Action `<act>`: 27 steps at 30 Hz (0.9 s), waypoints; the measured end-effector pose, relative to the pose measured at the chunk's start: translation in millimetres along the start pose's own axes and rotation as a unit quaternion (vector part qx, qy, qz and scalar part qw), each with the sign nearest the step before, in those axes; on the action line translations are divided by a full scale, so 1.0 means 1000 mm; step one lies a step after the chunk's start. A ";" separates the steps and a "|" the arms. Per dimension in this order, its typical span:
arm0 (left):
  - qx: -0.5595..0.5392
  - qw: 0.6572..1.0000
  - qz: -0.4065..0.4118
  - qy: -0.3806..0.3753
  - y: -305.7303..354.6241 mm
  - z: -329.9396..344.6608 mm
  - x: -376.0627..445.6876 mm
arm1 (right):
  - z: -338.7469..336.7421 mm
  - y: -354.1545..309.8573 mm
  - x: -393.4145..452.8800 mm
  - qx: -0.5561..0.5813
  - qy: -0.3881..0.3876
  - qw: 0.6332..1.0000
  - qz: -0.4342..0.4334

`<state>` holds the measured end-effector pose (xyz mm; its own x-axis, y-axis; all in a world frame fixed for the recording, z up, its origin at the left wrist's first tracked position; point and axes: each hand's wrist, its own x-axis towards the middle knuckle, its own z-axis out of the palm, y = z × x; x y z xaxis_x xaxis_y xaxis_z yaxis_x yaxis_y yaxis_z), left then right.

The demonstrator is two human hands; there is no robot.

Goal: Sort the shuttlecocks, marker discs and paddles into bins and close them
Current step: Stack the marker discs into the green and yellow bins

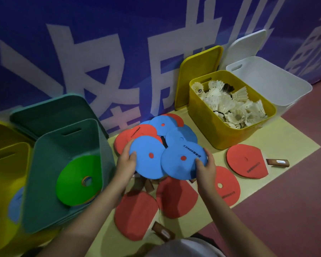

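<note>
Seemingly light, thin and stiff, the blue paddles (pixel 150 157) sit lifted above the red paddles (pixel 135 214) on the yellow mat (pixel 267 145), left hand (pixel 125 162) pinching one blade's rim, right hand (pixel 205 166) pinching the other's, the edge being the sensible hold.

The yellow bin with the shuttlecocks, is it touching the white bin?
Cannot tell. In the head view the yellow bin stands in front of the white bin and overlaps it, hiding any contact or gap between their walls.
</note>
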<state>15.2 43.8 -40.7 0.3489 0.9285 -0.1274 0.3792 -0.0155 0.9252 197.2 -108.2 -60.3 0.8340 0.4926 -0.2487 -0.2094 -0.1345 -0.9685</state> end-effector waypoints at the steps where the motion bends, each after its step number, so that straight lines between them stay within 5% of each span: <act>1: -0.010 1.000 0.014 0.008 0.002 -0.014 -0.002 | 0.009 -0.004 -0.010 0.011 -0.002 1.000 -0.002; 10: -0.097 0.985 0.090 0.114 0.015 -0.161 -0.040 | 0.110 -0.032 -0.092 0.061 -0.065 0.995 -0.048; 22: -0.115 0.959 0.003 0.258 -0.068 -0.371 -0.082 | 0.265 -0.023 -0.194 0.021 -0.187 0.979 -0.077; 27: -0.033 0.969 -0.083 0.229 -0.118 -0.413 -0.091 | 0.303 -0.013 -0.222 -0.004 -0.223 0.973 -0.060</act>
<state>-415.4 114.6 9.6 -0.1347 0.9838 -0.1179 0.3364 0.1573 0.9285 -140.3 44.7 4.5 0.5473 0.8289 -0.1156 -0.1192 -0.0595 -0.9911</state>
